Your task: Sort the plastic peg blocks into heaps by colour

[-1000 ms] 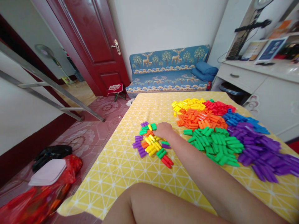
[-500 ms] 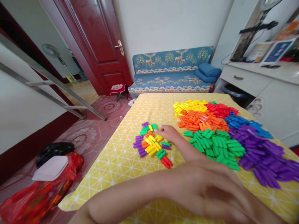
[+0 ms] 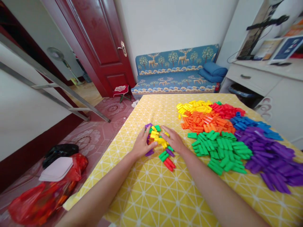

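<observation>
On the yellow patterned tablecloth, a small mixed group of coloured plastic tubes lies between my two hands. My left hand [image 3: 143, 142] cups the left side of the group, fingers and thumb apart, covering some purple and orange pieces. From the right, my right hand [image 3: 174, 140] reaches in with fingers spread, the tips at the yellow tubes [image 3: 162, 142]. Nearer to me are green tubes [image 3: 163, 156] and red tubes [image 3: 169, 164], outside both hands. Whether any piece is pinched under the fingers is not visible.
Right of my hands are heaps of green [image 3: 221, 148], orange [image 3: 205, 122], yellow [image 3: 194, 107], red [image 3: 227, 111], blue [image 3: 254, 126] and purple tubes [image 3: 272, 154]. A patterned sofa [image 3: 165, 80] stands behind the table. Red bags [image 3: 35, 198] lie on the floor, left, near a metal ladder [image 3: 54, 85].
My left hand has come back from over my right forearm to the left side of the mixed group. Yellow tubes there have shifted. My right hand stays at the group's right side.
</observation>
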`<state>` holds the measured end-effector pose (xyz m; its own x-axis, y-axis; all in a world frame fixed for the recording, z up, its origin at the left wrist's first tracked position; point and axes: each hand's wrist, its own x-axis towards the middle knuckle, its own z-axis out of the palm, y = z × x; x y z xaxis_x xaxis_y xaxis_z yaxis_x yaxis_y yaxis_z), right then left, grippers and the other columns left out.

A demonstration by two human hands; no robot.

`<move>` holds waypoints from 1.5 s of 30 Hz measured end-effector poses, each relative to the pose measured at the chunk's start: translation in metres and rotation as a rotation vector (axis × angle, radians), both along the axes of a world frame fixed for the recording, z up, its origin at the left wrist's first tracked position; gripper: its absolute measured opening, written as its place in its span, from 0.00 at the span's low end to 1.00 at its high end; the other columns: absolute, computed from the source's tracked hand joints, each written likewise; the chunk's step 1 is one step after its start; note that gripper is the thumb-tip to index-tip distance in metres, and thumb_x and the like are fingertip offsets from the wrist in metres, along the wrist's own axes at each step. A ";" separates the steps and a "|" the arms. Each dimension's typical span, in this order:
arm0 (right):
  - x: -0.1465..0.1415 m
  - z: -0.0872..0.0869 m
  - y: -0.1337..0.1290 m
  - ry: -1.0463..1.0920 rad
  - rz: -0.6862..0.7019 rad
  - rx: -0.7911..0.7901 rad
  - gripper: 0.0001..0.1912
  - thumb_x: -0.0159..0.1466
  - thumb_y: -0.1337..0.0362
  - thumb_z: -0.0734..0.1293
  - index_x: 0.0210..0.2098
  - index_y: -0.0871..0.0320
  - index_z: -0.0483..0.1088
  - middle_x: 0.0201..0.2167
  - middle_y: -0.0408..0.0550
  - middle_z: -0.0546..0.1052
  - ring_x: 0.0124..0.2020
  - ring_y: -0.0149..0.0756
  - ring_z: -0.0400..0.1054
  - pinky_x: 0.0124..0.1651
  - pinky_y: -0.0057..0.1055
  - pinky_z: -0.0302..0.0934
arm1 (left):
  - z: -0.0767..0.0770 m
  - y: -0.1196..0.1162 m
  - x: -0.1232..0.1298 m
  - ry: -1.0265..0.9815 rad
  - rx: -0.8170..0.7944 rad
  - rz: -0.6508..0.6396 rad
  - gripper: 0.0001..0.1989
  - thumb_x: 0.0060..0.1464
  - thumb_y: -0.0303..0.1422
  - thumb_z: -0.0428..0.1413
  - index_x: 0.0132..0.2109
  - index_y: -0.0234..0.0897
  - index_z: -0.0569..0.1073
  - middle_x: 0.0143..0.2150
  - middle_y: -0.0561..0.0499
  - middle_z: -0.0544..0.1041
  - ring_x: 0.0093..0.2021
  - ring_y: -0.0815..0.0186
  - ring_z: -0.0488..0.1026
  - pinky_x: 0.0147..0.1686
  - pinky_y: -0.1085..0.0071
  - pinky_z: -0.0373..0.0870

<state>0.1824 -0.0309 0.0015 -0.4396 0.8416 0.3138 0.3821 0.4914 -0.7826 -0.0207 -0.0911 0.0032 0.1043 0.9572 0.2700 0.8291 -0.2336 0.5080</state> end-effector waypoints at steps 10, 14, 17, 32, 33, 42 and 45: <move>0.006 -0.009 0.003 0.210 -0.150 -0.062 0.24 0.63 0.52 0.59 0.54 0.57 0.66 0.56 0.54 0.69 0.58 0.41 0.62 0.58 0.41 0.58 | 0.000 0.067 0.057 -0.242 0.152 0.115 0.19 0.52 0.40 0.59 0.50 0.40 0.76 0.52 0.44 0.74 0.54 0.57 0.70 0.56 0.60 0.65; 0.008 -0.015 0.004 0.235 -0.108 -0.088 0.29 0.55 0.62 0.65 0.57 0.54 0.62 0.60 0.52 0.64 0.59 0.41 0.60 0.57 0.41 0.60 | -0.006 0.070 0.045 -0.414 0.187 0.086 0.14 0.50 0.36 0.60 0.45 0.36 0.78 0.47 0.44 0.76 0.49 0.60 0.72 0.53 0.64 0.67; 0.008 -0.020 0.005 0.330 -0.083 -0.116 0.29 0.52 0.66 0.63 0.55 0.56 0.63 0.59 0.52 0.65 0.59 0.40 0.61 0.57 0.39 0.60 | -0.012 0.074 0.037 -0.599 0.149 0.120 0.12 0.52 0.34 0.58 0.43 0.33 0.78 0.44 0.44 0.78 0.45 0.62 0.74 0.49 0.66 0.69; 0.007 -0.005 -0.001 0.229 -0.030 -0.007 0.20 0.55 0.67 0.65 0.48 0.56 0.70 0.50 0.49 0.73 0.54 0.39 0.65 0.59 0.38 0.57 | -0.001 0.064 0.041 -0.541 0.183 -0.098 0.13 0.51 0.33 0.60 0.45 0.37 0.78 0.50 0.44 0.76 0.53 0.60 0.72 0.56 0.64 0.66; 0.007 -0.005 -0.002 0.251 -0.033 -0.006 0.20 0.54 0.67 0.65 0.47 0.56 0.70 0.49 0.49 0.73 0.53 0.39 0.66 0.58 0.38 0.58 | -0.003 0.065 0.040 -0.569 0.184 -0.097 0.12 0.51 0.32 0.60 0.44 0.37 0.79 0.49 0.44 0.77 0.52 0.60 0.72 0.55 0.64 0.67; 0.003 -0.010 0.000 0.358 -0.064 -0.053 0.18 0.54 0.68 0.64 0.44 0.56 0.71 0.45 0.49 0.73 0.46 0.37 0.70 0.47 0.34 0.66 | -0.005 0.061 0.045 -0.664 0.131 -0.013 0.09 0.51 0.31 0.57 0.37 0.35 0.80 0.37 0.46 0.81 0.38 0.63 0.76 0.40 0.70 0.71; 0.003 -0.009 -0.001 0.241 -0.097 0.008 0.16 0.54 0.68 0.64 0.43 0.57 0.72 0.43 0.49 0.74 0.43 0.37 0.70 0.44 0.34 0.66 | -0.004 0.058 0.044 -0.615 0.128 0.055 0.11 0.53 0.33 0.55 0.37 0.34 0.80 0.32 0.48 0.80 0.32 0.66 0.75 0.34 0.72 0.69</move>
